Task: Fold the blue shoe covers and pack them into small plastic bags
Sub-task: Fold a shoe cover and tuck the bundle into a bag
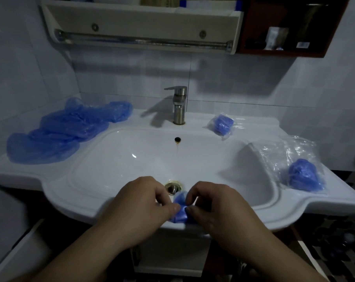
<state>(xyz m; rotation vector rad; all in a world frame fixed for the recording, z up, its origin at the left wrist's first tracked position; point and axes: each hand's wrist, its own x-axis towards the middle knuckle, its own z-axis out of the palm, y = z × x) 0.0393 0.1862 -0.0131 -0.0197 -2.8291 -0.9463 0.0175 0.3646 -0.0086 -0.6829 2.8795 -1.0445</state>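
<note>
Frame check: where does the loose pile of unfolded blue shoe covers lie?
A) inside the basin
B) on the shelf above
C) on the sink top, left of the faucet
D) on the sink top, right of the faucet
C: the loose pile of shoe covers spreads over the sink top, left of the faucet.

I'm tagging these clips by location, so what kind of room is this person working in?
Most likely a home bathroom: a white washbasin with a steel faucet, a towel bar under a wall shelf, and tiled walls.
</note>
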